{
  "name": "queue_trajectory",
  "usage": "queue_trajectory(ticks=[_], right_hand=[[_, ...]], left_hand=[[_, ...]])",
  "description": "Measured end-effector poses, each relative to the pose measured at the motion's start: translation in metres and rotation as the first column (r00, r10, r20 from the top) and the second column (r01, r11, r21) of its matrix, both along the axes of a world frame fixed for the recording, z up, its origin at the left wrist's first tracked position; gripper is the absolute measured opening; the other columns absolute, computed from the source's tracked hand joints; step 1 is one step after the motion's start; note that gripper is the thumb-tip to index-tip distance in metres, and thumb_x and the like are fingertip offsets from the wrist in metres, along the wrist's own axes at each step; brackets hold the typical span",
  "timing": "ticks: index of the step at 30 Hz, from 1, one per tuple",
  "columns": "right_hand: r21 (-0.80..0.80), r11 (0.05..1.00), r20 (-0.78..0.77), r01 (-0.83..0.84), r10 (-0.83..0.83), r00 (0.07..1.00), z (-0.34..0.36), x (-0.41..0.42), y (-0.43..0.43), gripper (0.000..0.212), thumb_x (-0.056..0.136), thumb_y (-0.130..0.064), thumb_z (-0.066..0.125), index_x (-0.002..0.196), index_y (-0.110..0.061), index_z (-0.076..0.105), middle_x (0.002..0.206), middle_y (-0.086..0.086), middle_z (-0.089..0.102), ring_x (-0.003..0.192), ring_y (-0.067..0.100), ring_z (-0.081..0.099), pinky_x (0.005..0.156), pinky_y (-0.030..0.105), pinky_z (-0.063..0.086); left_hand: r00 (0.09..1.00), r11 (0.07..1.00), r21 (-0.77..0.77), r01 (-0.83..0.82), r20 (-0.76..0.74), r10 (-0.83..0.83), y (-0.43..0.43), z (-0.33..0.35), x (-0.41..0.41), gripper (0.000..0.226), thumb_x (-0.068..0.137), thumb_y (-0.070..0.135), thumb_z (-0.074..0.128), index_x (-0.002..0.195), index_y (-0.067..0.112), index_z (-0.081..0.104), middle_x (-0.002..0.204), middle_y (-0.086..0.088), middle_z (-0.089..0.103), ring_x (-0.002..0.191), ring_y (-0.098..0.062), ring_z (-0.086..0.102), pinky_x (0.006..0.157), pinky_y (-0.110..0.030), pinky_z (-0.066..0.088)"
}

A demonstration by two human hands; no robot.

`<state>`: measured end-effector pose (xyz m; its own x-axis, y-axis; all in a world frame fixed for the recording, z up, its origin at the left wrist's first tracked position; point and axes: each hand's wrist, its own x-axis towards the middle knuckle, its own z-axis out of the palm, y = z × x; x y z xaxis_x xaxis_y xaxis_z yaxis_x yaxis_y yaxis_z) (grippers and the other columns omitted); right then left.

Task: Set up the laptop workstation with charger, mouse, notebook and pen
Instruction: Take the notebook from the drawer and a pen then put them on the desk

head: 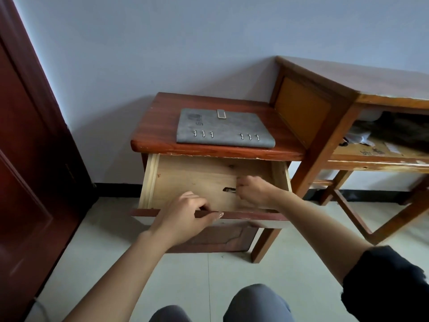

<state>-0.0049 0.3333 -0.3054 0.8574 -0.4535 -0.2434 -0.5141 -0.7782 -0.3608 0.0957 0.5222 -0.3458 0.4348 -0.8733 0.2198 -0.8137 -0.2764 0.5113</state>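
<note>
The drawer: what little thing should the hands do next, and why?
Probably lift the pen out. The right hand pinches the small dark pen lying in the drawer, while the left hand holds the drawer front, and the notebook waits on the cabinet top above.

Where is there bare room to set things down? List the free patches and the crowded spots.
Free: nightstand top left of the notebook; the desk top; the drawer's left half. Crowded: drawer's right side, where the right hand pinches the pen; the cluttered desk shelf.
</note>
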Motion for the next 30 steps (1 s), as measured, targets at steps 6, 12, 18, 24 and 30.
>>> queue_trajectory(ticks=[6, 12, 18, 24, 30], right_hand=[[-0.182, 0.969, -0.127, -0.169, 0.147, 0.981, 0.010, -0.063, 0.019, 0.039, 0.075, -0.053, 0.073, 0.094, -0.021, 0.062, 0.085, -0.006, 0.063, 0.072, 0.009, 0.059, 0.056, 0.016, 0.043], [-0.525, 0.819, 0.013, -0.231, 0.279, 0.960, 0.002, -0.073, 0.009, 0.026, 0.089, -0.038, 0.063, 0.105, -0.018, 0.070, 0.094, -0.003, 0.067, 0.084, 0.016, 0.064, 0.059, 0.008, 0.035], [-0.643, 0.765, 0.189, -0.037, 0.205, 0.960, 0.033, -0.064, -0.010, 0.041, 0.083, -0.052, 0.063, 0.109, -0.020, 0.067, 0.099, -0.001, 0.067, 0.091, 0.022, 0.065, 0.062, 0.030, 0.047], [-0.729, 0.668, 0.183, 0.148, -0.018, 0.983, 0.028, -0.046, -0.025, 0.061, 0.081, -0.067, 0.051, 0.105, -0.012, 0.049, 0.095, 0.005, 0.071, 0.086, 0.031, 0.068, 0.061, 0.031, 0.038], [-0.624, 0.738, 0.240, 0.257, -0.132, 0.962, 0.010, -0.022, -0.041, 0.061, 0.083, -0.070, 0.046, 0.097, -0.016, 0.071, 0.094, 0.007, 0.073, 0.090, 0.030, 0.068, 0.066, 0.032, 0.042]], left_hand=[[0.961, 0.982, -0.155, 0.105, 0.271, -0.060, 0.012, -0.020, 0.010, 0.032, 0.073, 0.032, 0.078, 0.102, 0.019, 0.074, 0.091, 0.005, 0.071, 0.098, -0.015, 0.057, 0.086, -0.037, 0.047], [0.874, 0.975, -0.154, 0.161, 0.481, -0.068, 0.005, -0.016, 0.008, 0.028, 0.072, 0.025, 0.080, 0.095, 0.012, 0.070, 0.085, 0.002, 0.071, 0.081, -0.020, 0.067, 0.080, -0.034, 0.050], [0.872, 0.963, -0.252, 0.091, 0.487, 0.045, -0.018, 0.019, 0.030, 0.036, 0.084, 0.044, 0.054, 0.094, 0.014, 0.071, 0.081, 0.004, 0.068, 0.084, -0.021, 0.063, 0.080, -0.032, 0.043], [0.827, 0.924, -0.383, -0.015, 0.515, 0.227, -0.040, 0.015, 0.047, 0.033, 0.073, 0.042, 0.075, 0.092, 0.015, 0.070, 0.089, -0.004, 0.061, 0.088, -0.024, 0.051, 0.075, -0.039, 0.046], [0.748, 0.926, -0.369, -0.084, 0.591, 0.303, -0.044, 0.008, 0.061, 0.035, 0.080, 0.046, 0.068, 0.076, 0.012, 0.056, 0.062, 0.001, 0.056, 0.054, -0.019, 0.057, 0.043, -0.032, 0.044]])
